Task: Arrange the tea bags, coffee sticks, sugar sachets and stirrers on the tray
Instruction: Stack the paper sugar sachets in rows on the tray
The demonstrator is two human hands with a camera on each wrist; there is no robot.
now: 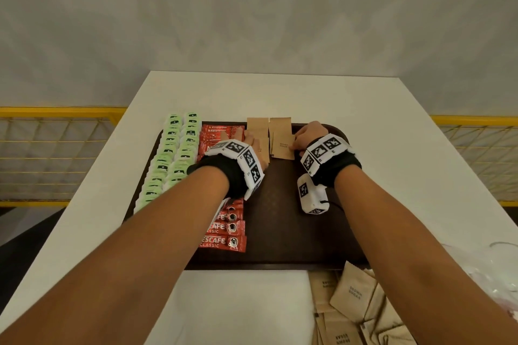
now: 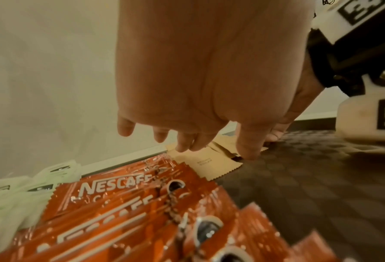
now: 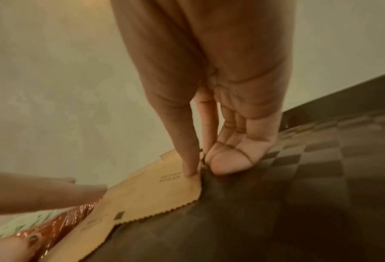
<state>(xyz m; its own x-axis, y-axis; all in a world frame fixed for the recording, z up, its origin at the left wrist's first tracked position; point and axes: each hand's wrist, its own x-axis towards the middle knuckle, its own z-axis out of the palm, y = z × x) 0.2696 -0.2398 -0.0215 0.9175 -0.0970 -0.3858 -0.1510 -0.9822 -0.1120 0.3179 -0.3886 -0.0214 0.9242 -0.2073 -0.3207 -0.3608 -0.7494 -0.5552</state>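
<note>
While both hands [image 1: 276,140] press them, sugar sachets [image 1: 283,138] between, atop tray [image 1: 280,204]

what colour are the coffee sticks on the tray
Red coffee sticks with white lettering, clearest in the head view.

— What's the dark brown rectangular plastic tray [image 1: 280,221] like from your feed?

— I see a matt finish with a fine woven-check texture pressed into it. The white counter [image 1: 252,92] under it looks smooth and matt.

— And the packets?

— The red foil-film coffee sticks [image 2: 128,209] are glossy and crinkled, catching highlights, with serrated ends. The tan kraft-paper sugar sachets [image 3: 151,191] look dull and slightly fibrous, with zigzag-cut edges. The pale green paper tea bag envelopes [image 1: 168,154] look matt to me.

— Anything else?

— White hard-plastic marker blocks [image 1: 322,151] on black cloth wristbands [image 1: 227,173]; a yellow painted wire-mesh railing [image 1: 56,148]; a mottled, plaster-like wall [image 1: 252,8].
</note>
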